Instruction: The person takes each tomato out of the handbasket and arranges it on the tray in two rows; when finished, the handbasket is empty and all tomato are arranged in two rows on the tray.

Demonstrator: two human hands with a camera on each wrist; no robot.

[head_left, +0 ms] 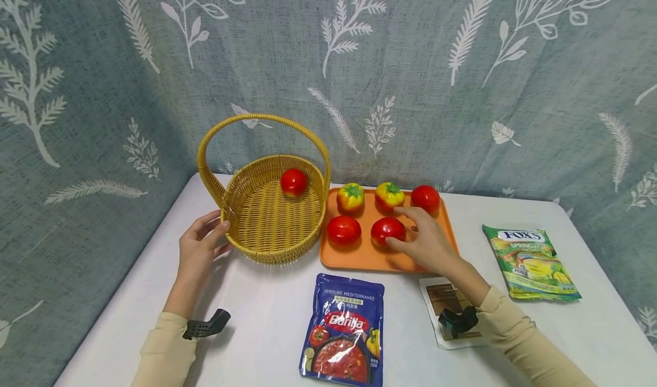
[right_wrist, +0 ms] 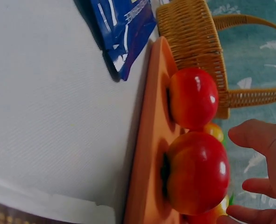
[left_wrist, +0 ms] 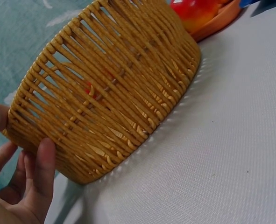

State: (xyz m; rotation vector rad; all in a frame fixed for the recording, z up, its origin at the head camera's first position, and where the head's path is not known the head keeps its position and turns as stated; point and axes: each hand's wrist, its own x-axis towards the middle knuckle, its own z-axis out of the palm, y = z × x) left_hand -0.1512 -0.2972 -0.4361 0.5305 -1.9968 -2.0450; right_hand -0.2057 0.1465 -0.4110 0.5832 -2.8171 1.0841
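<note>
My left hand (head_left: 202, 239) holds the left side of a round wicker basket (head_left: 274, 256) with a tall arched handle. In the left wrist view, the thumb (left_wrist: 45, 161) lies against the woven wall. One red tomato (head_left: 294, 182) sits inside, toward the back. My right hand (head_left: 426, 240) is over an orange tray (head_left: 359, 260), thumb and fingers spread around the front middle tomato (head_left: 388, 231). In the right wrist view the fingertips show a gap from that tomato (right_wrist: 198, 172). Beside it lies another red tomato (head_left: 344, 230); two yellow-red ones (head_left: 351, 198) and a red one (head_left: 425, 199) form the back row.
A blue Barilla sauce pouch (head_left: 343, 330) lies in front of the tray. Under my right forearm is a brown-and-white packet (head_left: 443, 304), with a green Fox's candy bag (head_left: 531, 263) farther right. A patterned curtain (head_left: 287, 62) hangs behind the white table (head_left: 256, 330).
</note>
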